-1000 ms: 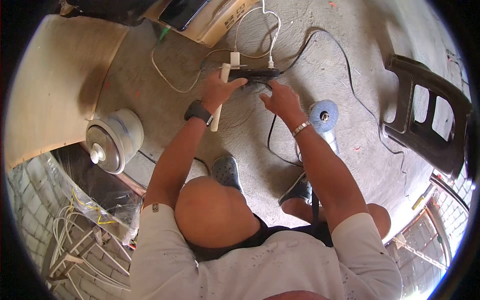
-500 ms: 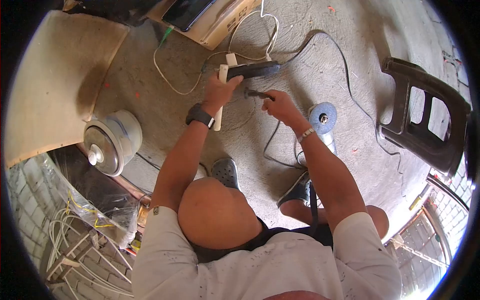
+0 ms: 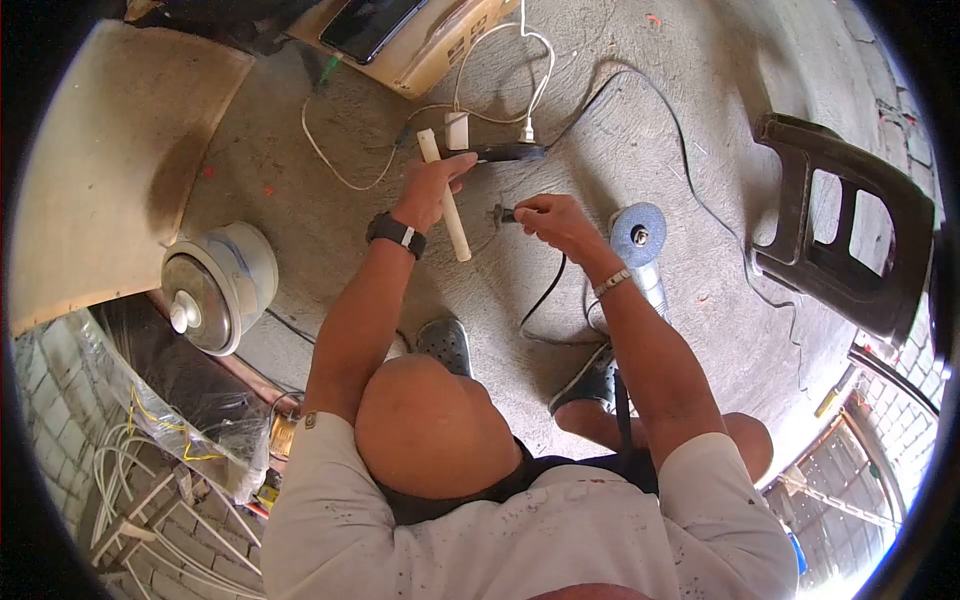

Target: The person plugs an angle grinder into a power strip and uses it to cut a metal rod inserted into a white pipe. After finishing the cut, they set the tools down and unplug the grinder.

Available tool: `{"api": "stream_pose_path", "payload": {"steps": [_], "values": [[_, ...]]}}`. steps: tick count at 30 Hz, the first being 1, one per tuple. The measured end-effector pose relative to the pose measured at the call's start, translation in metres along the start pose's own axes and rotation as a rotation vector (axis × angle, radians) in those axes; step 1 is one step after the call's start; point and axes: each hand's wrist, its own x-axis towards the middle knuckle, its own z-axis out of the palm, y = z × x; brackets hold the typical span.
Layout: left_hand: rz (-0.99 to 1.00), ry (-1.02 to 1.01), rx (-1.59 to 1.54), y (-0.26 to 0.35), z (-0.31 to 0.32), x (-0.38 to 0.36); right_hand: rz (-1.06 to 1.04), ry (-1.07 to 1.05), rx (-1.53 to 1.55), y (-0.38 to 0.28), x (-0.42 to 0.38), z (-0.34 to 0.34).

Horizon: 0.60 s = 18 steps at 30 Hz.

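Note:
My left hand (image 3: 428, 190) is closed around a slim off-white stick (image 3: 455, 222), its fingertips reaching the near end of a black power strip (image 3: 512, 152). A white charger block (image 3: 456, 130) and a white plug (image 3: 527, 132) sit in that strip. In the pinch of my right hand (image 3: 562, 224) is a black power plug (image 3: 507, 215), its prong end pointing left, just below the strip and apart from it. A black cord (image 3: 545, 290) hangs below this hand. Beside my right wrist an angle grinder (image 3: 652, 285) with a bluish disc (image 3: 638, 234) stands disc up.
A phone (image 3: 375, 28) lies on a cardboard box (image 3: 430, 65) at the top. To the left are a lidded white pot (image 3: 245, 262) and a wooden board (image 3: 120, 160). A dark plastic chair (image 3: 840, 230) is at right. Cables cross the concrete floor (image 3: 600, 130).
The power strip has turned and lowered, so its charger and plug now point up the view. The stick has tilted. My right hand has shifted slightly down with the plug.

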Motion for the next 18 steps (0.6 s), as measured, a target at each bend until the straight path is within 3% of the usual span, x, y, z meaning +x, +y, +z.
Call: {"api": "stream_pose_path", "payload": {"steps": [5,8,11,15,18], "values": [[0.215,0.002,0.088,0.015,0.009,-0.032,0.015,0.153,0.117,-0.03,-0.028,-0.032],[0.298,-0.043,0.217,0.022,0.009,-0.037,-0.144,0.274,-0.152,-0.042,-0.018,-0.054],[0.328,-0.08,0.288,0.024,0.001,-0.033,-0.252,0.256,-0.304,-0.053,-0.006,-0.063],[0.318,-0.062,0.36,0.025,0.0,-0.032,-0.201,0.218,-0.424,-0.075,0.003,-0.057],[0.383,-0.092,0.222,0.029,0.005,-0.04,-0.231,0.18,-0.528,-0.08,0.018,-0.052]]}}
